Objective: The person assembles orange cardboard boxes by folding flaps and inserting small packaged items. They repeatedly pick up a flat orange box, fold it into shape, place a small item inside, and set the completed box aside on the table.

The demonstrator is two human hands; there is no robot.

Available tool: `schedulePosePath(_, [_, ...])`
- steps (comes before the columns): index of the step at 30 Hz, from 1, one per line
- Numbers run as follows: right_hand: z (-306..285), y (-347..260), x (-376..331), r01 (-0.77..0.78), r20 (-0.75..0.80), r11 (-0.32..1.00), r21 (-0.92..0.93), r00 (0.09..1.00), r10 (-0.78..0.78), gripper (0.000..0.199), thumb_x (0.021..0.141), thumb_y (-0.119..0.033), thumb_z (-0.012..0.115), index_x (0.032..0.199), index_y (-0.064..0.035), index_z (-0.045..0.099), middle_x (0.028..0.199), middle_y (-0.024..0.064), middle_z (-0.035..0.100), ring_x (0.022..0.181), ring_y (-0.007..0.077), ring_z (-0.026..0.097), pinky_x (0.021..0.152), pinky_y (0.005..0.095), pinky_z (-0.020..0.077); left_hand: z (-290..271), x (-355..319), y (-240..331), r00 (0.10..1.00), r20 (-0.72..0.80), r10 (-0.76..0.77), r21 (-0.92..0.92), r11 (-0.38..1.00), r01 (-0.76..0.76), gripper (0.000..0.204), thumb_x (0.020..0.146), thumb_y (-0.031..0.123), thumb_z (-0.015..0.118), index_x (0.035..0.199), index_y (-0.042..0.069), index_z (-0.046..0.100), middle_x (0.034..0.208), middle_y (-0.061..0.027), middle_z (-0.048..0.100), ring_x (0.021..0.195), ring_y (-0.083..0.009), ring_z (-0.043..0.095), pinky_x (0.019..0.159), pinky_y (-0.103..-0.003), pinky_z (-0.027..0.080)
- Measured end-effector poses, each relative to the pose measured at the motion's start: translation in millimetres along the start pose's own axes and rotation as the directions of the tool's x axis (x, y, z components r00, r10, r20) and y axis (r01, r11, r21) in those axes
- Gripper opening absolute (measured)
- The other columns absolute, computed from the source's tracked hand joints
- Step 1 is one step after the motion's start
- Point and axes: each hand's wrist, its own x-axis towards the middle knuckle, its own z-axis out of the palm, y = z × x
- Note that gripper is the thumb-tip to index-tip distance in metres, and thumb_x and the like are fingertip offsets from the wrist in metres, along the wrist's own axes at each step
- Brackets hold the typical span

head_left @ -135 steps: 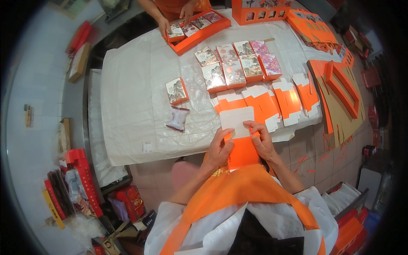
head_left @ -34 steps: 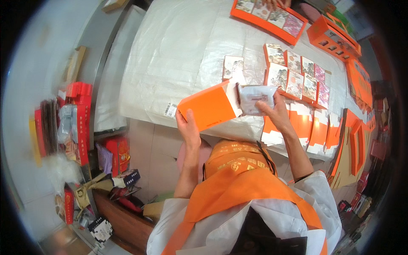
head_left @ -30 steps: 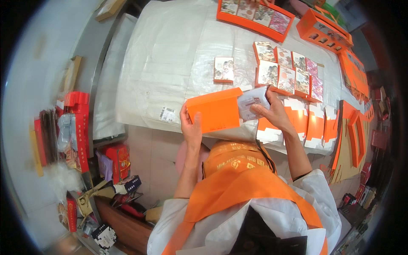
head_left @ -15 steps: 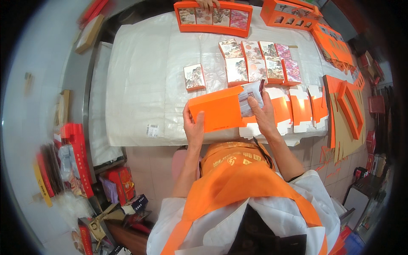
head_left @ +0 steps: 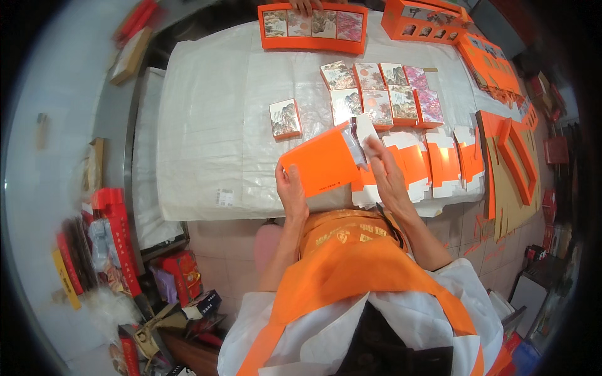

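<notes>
An orange carton (head_left: pixel 318 164) is tilted in front of me above the table's near edge. My left hand (head_left: pixel 292 190) is closed around its left end, with the thumb on the face towards me. From its right end shows a silvery pouch (head_left: pixel 356 148), mostly inside the carton, and a white end flap (head_left: pixel 365 130) stands up beside it. At that end my right hand (head_left: pixel 390 177) has its fingers stretched out, the tips slightly blurred against the pouch and flap. Beyond the carton stand several small picture-faced boxes (head_left: pixel 377 108), with one single box (head_left: pixel 286 119) apart on the left.
Flattened orange-and-white cartons (head_left: pixel 442 161) overlap along the near right. At the far edge, another person's hand (head_left: pixel 305 5) rests on an orange display box (head_left: pixel 313 45). Another orange box (head_left: pixel 423 25) stands far right. An orange frame (head_left: pixel 518 161) lies on brown cardboard.
The pouch has slid deeper into the carton, and its white end flap now shows upright. My right hand has shifted from gripping the pouch to stretched fingers at the opening.
</notes>
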Motion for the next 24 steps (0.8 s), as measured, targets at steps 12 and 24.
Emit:
schedulePosePath(12, [-52,-10,-19,-0.054,0.03,0.99,0.129,0.998,0.05,0.02,0.086,-0.004,0.051,0.067,0.0011,0.052,0.059,-0.0022,0.05,0.051,0.0041,0.04,0.045,0.0196,0.0318,0,-84,-7,0.867,0.457,-0.201,0.229,0.968,0.103,0.061,0.085,0.005,0.049,0.139,0.001,0.02,0.124,-0.0116,0.042,0.116,-0.0179,0.041,0.098,-0.029,0.034])
schedulePosePath(24, [-53,9,-50,0.002,0.259,0.982,0.189,0.965,-0.052,0.018,0.086,-0.001,0.044,0.068,-0.0007,0.049,0.067,0.0028,0.051,0.058,0.0085,0.043,0.051,0.0229,0.0351,37,-56,23,0.748,0.662,-0.049,0.377,0.885,-0.275,0.041,0.09,0.012,0.047,0.128,-0.002,0.042,0.125,-0.0103,0.043,0.108,-0.0157,0.047,0.092,-0.028,0.039])
